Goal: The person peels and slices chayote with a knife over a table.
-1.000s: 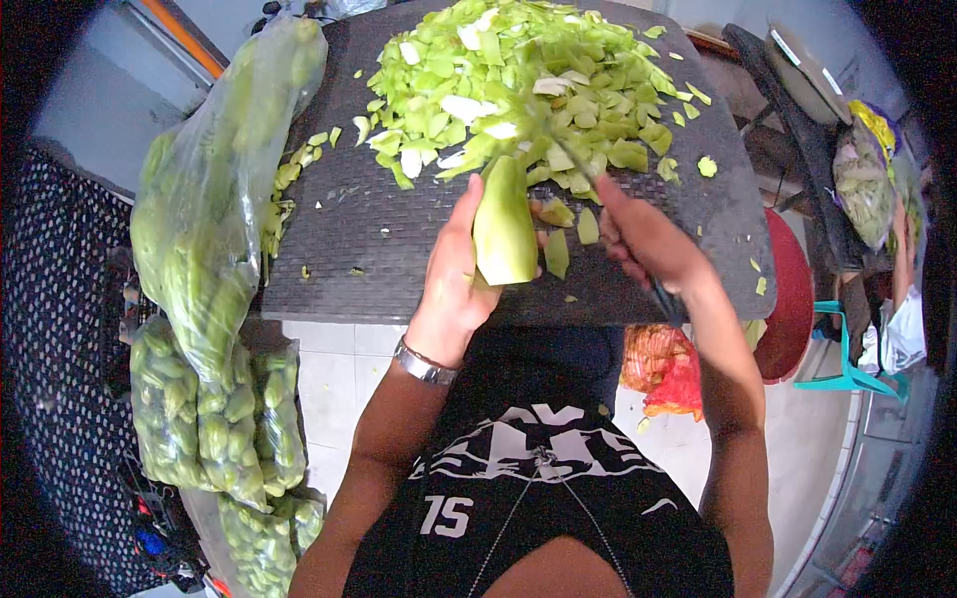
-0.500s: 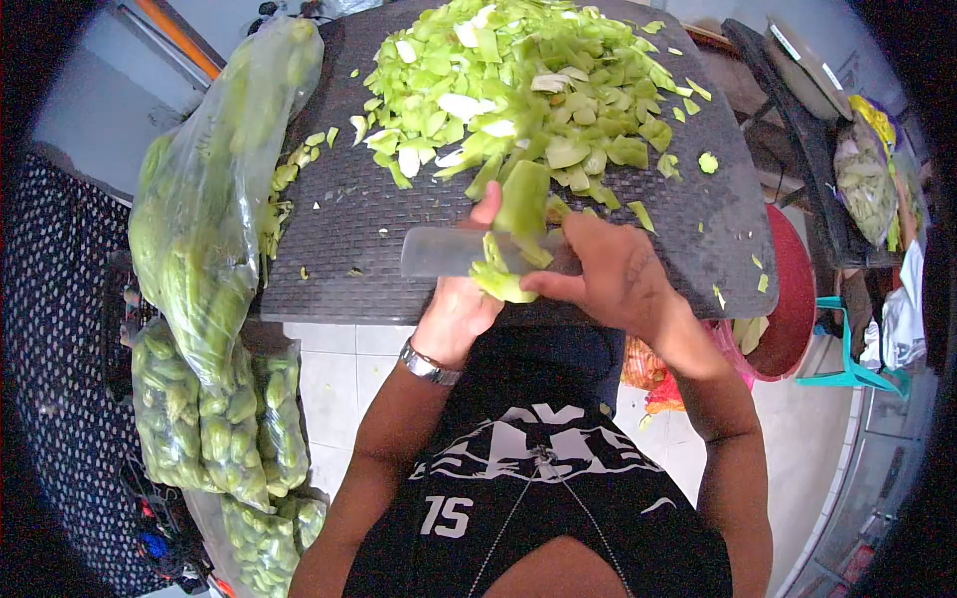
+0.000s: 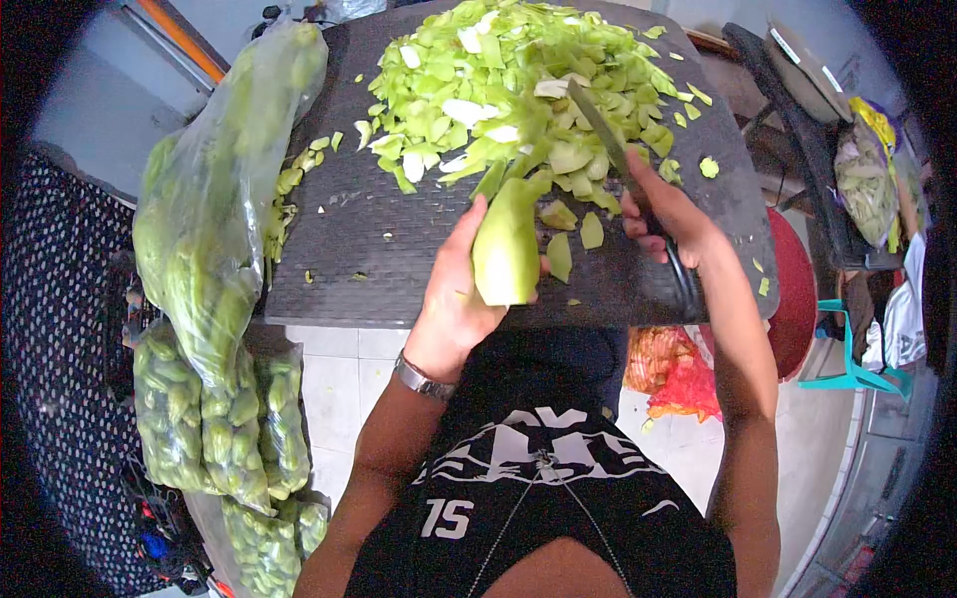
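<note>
Over the desk's near edge, left grip wrapped round a part-cut green vegetable, right grip closed on a knife; big heap of slices done, but bagged vegetables at left look untouched

light: bright across my counter | glare: pale streaks on plastic bag | focus: knife fairly crisp in my right grip | lens: edges bowed, corners black, grain in shadows
</note>
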Demonstrator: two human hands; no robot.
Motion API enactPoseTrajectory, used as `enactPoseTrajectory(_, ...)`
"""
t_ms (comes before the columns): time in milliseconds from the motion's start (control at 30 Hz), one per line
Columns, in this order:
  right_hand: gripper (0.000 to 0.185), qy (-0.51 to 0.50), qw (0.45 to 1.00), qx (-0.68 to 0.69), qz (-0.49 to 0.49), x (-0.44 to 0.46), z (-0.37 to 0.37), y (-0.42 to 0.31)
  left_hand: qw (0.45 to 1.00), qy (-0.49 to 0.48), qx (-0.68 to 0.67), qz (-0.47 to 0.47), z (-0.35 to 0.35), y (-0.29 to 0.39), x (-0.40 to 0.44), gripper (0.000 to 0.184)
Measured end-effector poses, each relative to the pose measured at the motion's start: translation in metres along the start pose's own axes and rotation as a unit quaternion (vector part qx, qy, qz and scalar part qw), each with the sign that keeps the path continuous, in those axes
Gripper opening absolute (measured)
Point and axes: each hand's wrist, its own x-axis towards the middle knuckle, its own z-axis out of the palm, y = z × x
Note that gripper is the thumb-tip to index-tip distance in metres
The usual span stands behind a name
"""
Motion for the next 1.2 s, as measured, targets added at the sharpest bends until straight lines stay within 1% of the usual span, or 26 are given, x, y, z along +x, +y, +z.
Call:
enactPoseTrajectory(33, 0.068, 0.004, 1.0, -0.016, -0.021, -0.009, 0.011, -0.002, 1.0, 0.006, 0.006, 0.0, -0.003, 0.001, 0.003, 0.047)
enactPoseTrajectory(67, 0.07, 0.043, 0.979, -0.08, -0.185, -0.019, 0.031, -0.004, 0.999, 0.025, 0.022, 0.019, -0.003, 0.0, 0.008, 0.048)
enactPoseTrajectory(100, 0.072, 0.106, 0.923, -0.152, -0.337, -0.031, 0.053, -0.007, 0.998, 0.045, 0.038, 0.038, -0.004, -0.002, 0.012, 0.048)
enactPoseTrajectory(133, 0.072, 0.108, 0.915, -0.228, -0.316, -0.046, 0.067, -0.012, 0.995, 0.066, 0.053, 0.054, -0.004, -0.006, 0.014, 0.048)
enactPoseTrajectory(167, 0.072, 0.11, 0.9, -0.302, -0.293, -0.062, 0.079, -0.017, 0.995, 0.08, 0.013, 0.063, 0.0, -0.009, 0.016, 0.048)
enactPoseTrajectory(200, 0.055, 0.077, 0.907, -0.298, -0.286, -0.081, 0.093, -0.023, 0.993, 0.093, -0.028, 0.072, 0.005, -0.012, 0.017, 0.047)
enactPoseTrajectory(233, 0.055, 0.086, 0.886, -0.338, -0.307, -0.085, 0.104, -0.014, 0.988, 0.107, -0.07, 0.083, 0.008, -0.013, 0.017, 0.046)
enactPoseTrajectory(333, 0.057, 0.117, 0.84, -0.351, -0.396, -0.089, 0.117, -0.004, 1.0, 0.011, -0.019, 0.022, 0.01, -0.001, 0.015, 0.045)
enactPoseTrajectory(367, 0.061, 0.123, 0.827, -0.369, -0.406, -0.088, 0.118, -0.003, 0.998, 0.039, -0.048, 0.017, 0.017, -0.003, 0.015, 0.043)
enactPoseTrajectory(467, 0.067, 0.126, 0.808, -0.42, -0.394, -0.087, 0.117, -0.002, 0.997, 0.066, -0.029, 0.025, 0.006, -0.006, 0.021, 0.042)
enactPoseTrajectory(567, 0.066, 0.124, 0.805, -0.417, -0.403, -0.086, 0.116, -0.003, 0.992, 0.114, -0.036, 0.043, 0.016, -0.008, 0.021, 0.041)
enactPoseTrajectory(667, 0.065, 0.126, 0.793, -0.421, -0.422, -0.086, 0.118, -0.004, 0.996, 0.065, -0.042, 0.036, 0.001, -0.01, 0.024, 0.042)
enactPoseTrajectory(767, 0.062, 0.124, 0.813, -0.388, -0.417, -0.086, 0.118, -0.003, 0.997, 0.052, -0.04, 0.047, 0.001, -0.013, 0.024, 0.042)
enactPoseTrajectory(867, 0.062, 0.123, 0.811, -0.381, -0.426, -0.085, 0.117, -0.004, 0.997, 0.034, -0.042, 0.047, 0.001, -0.011, 0.022, 0.043)
enactPoseTrajectory(967, 0.052, 0.093, 0.843, -0.399, -0.348, -0.069, 0.1, -0.005, 0.997, 0.02, -0.047, 0.061, 0.009, -0.015, 0.01, 0.044)
enactPoseTrajectory(1033, 0.044, 0.109, 0.827, -0.389, -0.392, -0.042, 0.066, 0.002, 0.998, 0.039, -0.02, 0.039, 0.014, -0.012, 0.008, 0.044)
enactPoseTrajectory(1067, 0.041, 0.103, 0.846, -0.362, -0.377, -0.039, 0.06, 0.0, 0.998, 0.05, -0.008, 0.03, 0.016, -0.01, 0.005, 0.044)
enactPoseTrajectory(1100, 0.038, 0.098, 0.865, -0.334, -0.362, -0.037, 0.056, -0.003, 0.997, 0.065, 0.01, 0.045, 0.018, -0.008, 0.005, 0.043)
enactPoseTrajectory(1133, 0.036, 0.081, 0.906, -0.283, -0.306, -0.04, 0.051, -0.008, 0.997, 0.063, 0.021, 0.05, 0.014, -0.006, 0.006, 0.044)
enactPoseTrajectory(1200, 0.037, 0.063, 0.905, -0.292, -0.301, -0.052, 0.052, -0.014, 0.996, 0.06, 0.041, 0.053, 0.004, -0.003, 0.012, 0.045)
